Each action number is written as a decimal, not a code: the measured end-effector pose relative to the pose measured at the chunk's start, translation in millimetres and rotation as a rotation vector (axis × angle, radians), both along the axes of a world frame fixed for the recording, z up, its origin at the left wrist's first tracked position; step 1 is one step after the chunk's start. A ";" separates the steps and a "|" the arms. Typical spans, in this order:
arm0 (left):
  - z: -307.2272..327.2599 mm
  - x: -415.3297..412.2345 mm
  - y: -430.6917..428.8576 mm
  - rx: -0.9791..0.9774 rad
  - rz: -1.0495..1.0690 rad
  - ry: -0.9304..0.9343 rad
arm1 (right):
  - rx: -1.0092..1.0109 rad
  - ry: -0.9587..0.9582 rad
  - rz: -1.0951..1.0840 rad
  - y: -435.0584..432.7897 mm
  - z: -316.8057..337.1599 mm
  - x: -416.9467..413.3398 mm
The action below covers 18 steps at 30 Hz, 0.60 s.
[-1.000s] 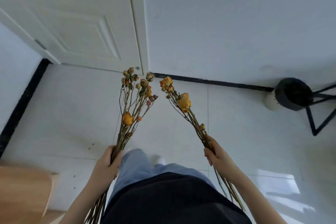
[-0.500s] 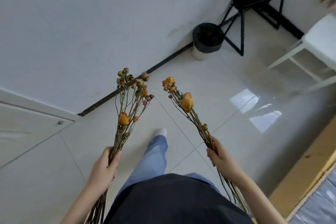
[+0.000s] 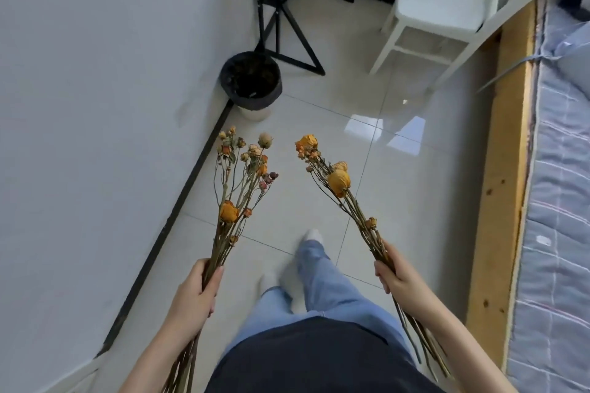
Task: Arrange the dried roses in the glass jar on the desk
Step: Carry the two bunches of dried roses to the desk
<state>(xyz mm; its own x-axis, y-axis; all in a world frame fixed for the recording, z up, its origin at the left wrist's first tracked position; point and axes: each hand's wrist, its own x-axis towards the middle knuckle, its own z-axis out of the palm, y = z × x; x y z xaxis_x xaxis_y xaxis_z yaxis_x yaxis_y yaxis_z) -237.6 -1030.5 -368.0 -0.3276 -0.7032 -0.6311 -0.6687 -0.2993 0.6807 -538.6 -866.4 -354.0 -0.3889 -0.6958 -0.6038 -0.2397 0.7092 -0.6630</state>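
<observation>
Two bunches of dried roses are being held upright above the tiled floor point(image 3: 415, 201), well apart. The left hand point(image 3: 194, 293) is gripping the left bunch point(image 3: 238, 188), fingers clamped around its stems. The right hand point(image 3: 396, 274) is gripping the right bunch point(image 3: 338, 182) likewise. A dark bin point(image 3: 252, 83) is standing near the wall point(image 3: 95, 105), a white stool point(image 3: 440, 0) beyond.
</observation>
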 end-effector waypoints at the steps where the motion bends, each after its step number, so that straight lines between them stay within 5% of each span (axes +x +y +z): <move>1: -0.7 -13.0 -12.2 0.007 -0.025 -0.004 | -0.001 -0.003 -0.033 -4.9 -1.5 -9.3; 18: 5.8 -279.9 -187.9 -0.045 -0.101 -0.014 | -0.040 0.009 -0.153 -151.3 -7.4 -258.0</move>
